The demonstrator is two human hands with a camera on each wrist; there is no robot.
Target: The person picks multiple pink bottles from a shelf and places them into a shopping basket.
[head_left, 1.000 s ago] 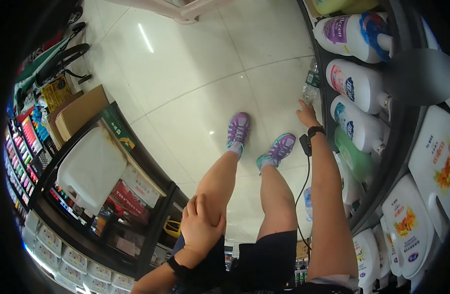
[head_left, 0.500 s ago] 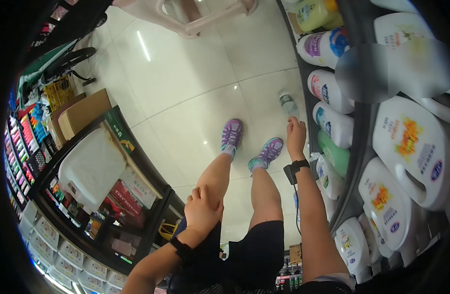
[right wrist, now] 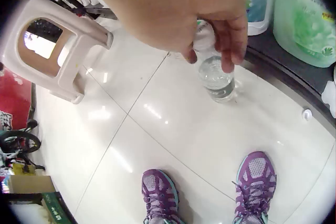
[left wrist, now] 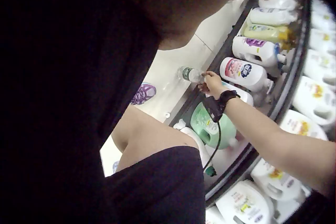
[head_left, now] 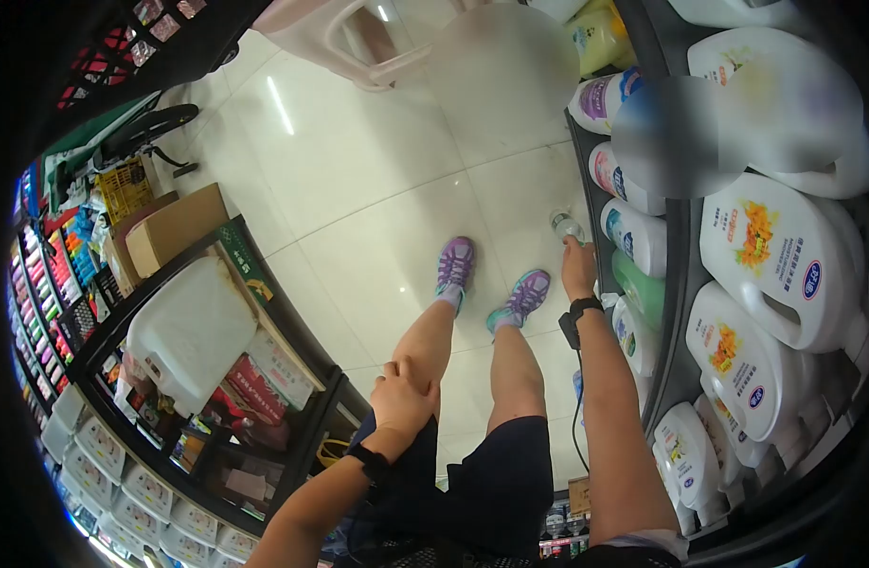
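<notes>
My right hand (head_left: 578, 269) holds a clear plastic bottle (head_left: 567, 225) near its top, low beside the shelf. In the right wrist view, the thumb and fingers are around the neck of the bottle (right wrist: 218, 79), which has a dark green label band and stands nearly upright close over the floor. The left wrist view shows the same bottle (left wrist: 190, 74) from the side, beyond the right hand (left wrist: 213, 84). My left hand (head_left: 401, 399) rests on the left knee, holding nothing.
White detergent jugs (head_left: 761, 260) and smaller bottles (head_left: 633, 230) line the shelf on the right. A small white cap (right wrist: 307, 114) lies on the floor. A pale pink stool (right wrist: 58, 40) stands ahead. Cardboard boxes (head_left: 179, 227) and a white container (head_left: 193, 327) sit at left.
The right hand reached the bottle, which lay by the shelf base, and brought it away from the shelf and more upright. The left hand stayed on the knee.
</notes>
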